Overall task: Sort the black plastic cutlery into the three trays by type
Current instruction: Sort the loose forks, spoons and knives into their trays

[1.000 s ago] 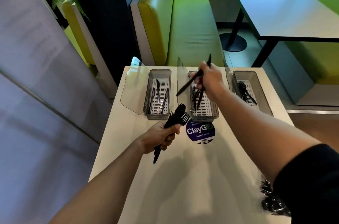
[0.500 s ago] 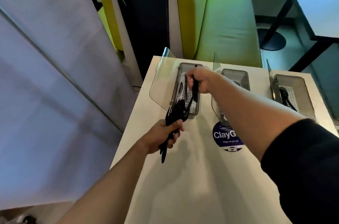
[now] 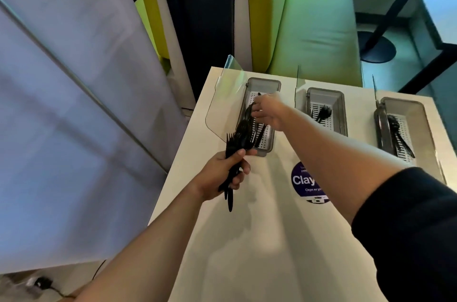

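Three grey trays stand in a row on the white counter: the left tray [image 3: 263, 82], the middle tray [image 3: 325, 94] and the right tray [image 3: 406, 107]. My left hand [image 3: 220, 174] grips a bundle of black cutlery [image 3: 238, 139] just in front of the left tray, with fork tines showing at its top. My right hand [image 3: 268, 109] reaches over the left tray with its fingers spread above the black knives [image 3: 258, 131] lying there. Black forks [image 3: 322, 113] lie in the middle tray. Black spoons [image 3: 398, 134] lie in the right tray.
Each tray has a clear hinged lid [image 3: 222, 99] standing open at its left side. A round purple sticker [image 3: 304, 182] lies on the counter [image 3: 247, 252] near the trays. Beyond the counter are a green bench [image 3: 316, 20] and a grey wall panel [image 3: 74, 104] to the left.
My right hand carried a black knife from above the middle tray to the left tray and now has its fingers spread over it. The view has swung left. My left hand still grips the bundle.
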Demonstrator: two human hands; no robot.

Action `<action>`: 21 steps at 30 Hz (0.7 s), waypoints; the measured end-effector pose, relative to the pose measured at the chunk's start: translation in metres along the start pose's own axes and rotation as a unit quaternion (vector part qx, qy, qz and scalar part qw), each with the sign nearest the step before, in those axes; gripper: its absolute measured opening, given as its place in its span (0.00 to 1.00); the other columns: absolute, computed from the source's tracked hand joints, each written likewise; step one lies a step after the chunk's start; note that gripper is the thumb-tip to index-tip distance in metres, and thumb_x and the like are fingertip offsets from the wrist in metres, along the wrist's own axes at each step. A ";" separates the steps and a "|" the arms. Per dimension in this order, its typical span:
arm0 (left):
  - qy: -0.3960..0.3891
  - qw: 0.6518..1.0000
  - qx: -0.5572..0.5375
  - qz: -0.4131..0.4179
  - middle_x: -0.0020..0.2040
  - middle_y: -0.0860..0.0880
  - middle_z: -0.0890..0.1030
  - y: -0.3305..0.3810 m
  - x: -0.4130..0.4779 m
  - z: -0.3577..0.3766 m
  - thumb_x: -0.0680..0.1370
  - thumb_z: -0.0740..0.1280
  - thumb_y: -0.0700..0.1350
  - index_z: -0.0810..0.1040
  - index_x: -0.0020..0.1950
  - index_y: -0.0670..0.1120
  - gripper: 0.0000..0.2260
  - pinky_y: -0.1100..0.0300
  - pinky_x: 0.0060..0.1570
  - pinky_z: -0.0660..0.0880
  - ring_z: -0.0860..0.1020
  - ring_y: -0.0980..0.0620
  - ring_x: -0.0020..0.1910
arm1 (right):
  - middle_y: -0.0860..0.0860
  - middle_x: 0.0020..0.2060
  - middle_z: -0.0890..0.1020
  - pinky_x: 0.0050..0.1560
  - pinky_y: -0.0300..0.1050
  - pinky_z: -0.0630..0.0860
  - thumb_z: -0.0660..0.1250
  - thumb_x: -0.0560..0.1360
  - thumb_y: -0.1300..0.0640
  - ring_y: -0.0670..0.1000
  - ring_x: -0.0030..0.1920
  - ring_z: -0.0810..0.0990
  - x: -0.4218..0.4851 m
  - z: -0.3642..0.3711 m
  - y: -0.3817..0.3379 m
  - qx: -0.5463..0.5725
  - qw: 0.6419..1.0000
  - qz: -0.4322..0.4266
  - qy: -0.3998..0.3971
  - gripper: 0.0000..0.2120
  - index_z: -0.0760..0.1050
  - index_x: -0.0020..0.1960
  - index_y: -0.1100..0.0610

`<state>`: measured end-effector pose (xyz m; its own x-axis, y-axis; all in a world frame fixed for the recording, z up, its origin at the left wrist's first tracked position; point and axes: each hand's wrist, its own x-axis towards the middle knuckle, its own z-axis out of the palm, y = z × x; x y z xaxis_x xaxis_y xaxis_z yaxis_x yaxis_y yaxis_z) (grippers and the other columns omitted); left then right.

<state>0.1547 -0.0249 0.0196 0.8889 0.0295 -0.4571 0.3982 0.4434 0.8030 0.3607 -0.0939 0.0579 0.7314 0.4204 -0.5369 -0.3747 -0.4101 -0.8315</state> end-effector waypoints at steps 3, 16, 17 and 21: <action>-0.028 1.000 -0.004 0.010 0.37 0.47 0.74 0.006 0.001 0.013 0.84 0.61 0.50 0.80 0.65 0.43 0.16 0.63 0.26 0.61 0.65 0.54 0.26 | 0.61 0.44 0.82 0.41 0.48 0.76 0.63 0.81 0.61 0.60 0.45 0.81 -0.022 -0.009 -0.005 0.052 0.998 -0.006 -0.047 0.06 0.77 0.49 0.61; -0.054 0.998 -0.019 0.038 0.35 0.48 0.72 0.019 0.013 0.072 0.84 0.61 0.51 0.78 0.65 0.43 0.16 0.64 0.25 0.60 0.63 0.56 0.26 | 0.67 0.55 0.83 0.48 0.56 0.85 0.61 0.82 0.66 0.63 0.51 0.86 -0.091 -0.092 0.000 0.067 0.987 -0.021 -0.144 0.10 0.75 0.60 0.69; -0.059 0.998 -0.011 0.036 0.35 0.48 0.72 0.020 0.013 0.078 0.84 0.61 0.50 0.78 0.66 0.43 0.16 0.65 0.25 0.60 0.63 0.56 0.26 | 0.66 0.53 0.84 0.46 0.54 0.85 0.61 0.81 0.67 0.62 0.49 0.86 -0.095 -0.098 0.000 0.066 0.989 -0.030 -0.131 0.07 0.76 0.57 0.67; -0.084 0.996 0.020 0.033 0.36 0.48 0.72 0.021 0.018 0.101 0.85 0.60 0.47 0.76 0.67 0.41 0.15 0.65 0.25 0.60 0.64 0.56 0.27 | 0.59 0.44 0.85 0.37 0.47 0.84 0.62 0.81 0.69 0.56 0.41 0.86 -0.107 -0.124 0.003 0.052 0.994 -0.058 -0.078 0.07 0.78 0.50 0.63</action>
<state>0.2023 -0.1058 0.0672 0.9374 -0.0948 -0.3350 0.3434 0.4100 0.8450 0.3525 -0.2406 0.1304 0.6791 0.5842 -0.4444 -0.3555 -0.2679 -0.8954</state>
